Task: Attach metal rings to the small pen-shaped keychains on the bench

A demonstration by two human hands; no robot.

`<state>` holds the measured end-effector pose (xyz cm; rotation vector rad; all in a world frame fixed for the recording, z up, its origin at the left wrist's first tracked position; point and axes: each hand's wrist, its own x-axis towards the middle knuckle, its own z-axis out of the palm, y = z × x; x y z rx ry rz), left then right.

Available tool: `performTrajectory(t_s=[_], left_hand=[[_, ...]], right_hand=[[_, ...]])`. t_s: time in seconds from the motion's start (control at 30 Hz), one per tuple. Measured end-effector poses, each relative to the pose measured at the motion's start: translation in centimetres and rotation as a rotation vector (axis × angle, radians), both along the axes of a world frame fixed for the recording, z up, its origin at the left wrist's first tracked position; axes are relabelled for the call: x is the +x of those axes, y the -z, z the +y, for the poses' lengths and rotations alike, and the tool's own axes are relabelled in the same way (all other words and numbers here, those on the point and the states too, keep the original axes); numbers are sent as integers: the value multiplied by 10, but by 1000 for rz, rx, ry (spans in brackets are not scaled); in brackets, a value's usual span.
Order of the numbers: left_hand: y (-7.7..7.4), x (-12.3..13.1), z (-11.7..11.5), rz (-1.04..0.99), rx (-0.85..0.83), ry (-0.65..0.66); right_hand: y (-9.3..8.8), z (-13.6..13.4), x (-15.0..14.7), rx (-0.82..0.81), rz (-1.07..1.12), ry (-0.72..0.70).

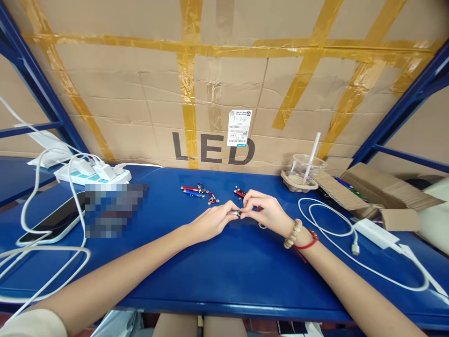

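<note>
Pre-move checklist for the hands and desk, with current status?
1. Left hand gripping the small silver cylinder: ok.
2. Right hand fingertips at the cylinder's dark end: ok.
3. Anything pinched in the right fingertips: cannot tell, too small.
4. Blue tube apart from the left hand: ok.
5. White cable well away from the right forearm: not ok, runs close.
6. Plastic cup apart from both hands: ok.

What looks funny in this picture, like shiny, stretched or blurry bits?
Head view: glare streaks the yellow tape; head view: the blue metal posts splay toward the top corners, probably wide-lens stretching; head view: square blocks hide whatever lies beside the smartphone; head view: the silvery piece in the left hand is too small to make out clearly.
</note>
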<state>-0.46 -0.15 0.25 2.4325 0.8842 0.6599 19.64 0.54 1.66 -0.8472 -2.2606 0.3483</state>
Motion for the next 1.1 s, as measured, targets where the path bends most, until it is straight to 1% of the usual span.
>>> performTrajectory(t_s=[0.13,0.27,0.4,0.47,0.53,0.6,0.7,0.77,0.83,0.93,1.0,1.1], left_hand=[[2,1,1,-40,-3,-11],[5,1,2,-73,52,-28],[5,1,2,-113,145,-50],[4,2,2,-104,136,-59],[2,3,1,-88,118,-67],[1,4,1,-69,134,-90],[1,6,0,-19,134,-156],[2,7,0,22,146,-190],[3,7,0,21,189,-182],[2,7,1,23,199,-217],[1,7,1,32,173,-237],[-2,7,0,34,147,-228]], right_hand=[[2,-5,-8,-104,60,77],[3,-10,-17,-243,146,145],[3,-9,-22,-506,228,155],[2,-8,-22,-575,253,149],[0,-8,-21,-598,270,142],[-1,-7,-20,-603,268,156],[-2,-6,-18,-573,204,202],[0,-4,-17,-512,148,221],[2,-3,-17,-428,101,256],[2,-1,-16,-290,114,299],[2,1,-15,-260,167,231],[0,5,-12,-286,234,66]])
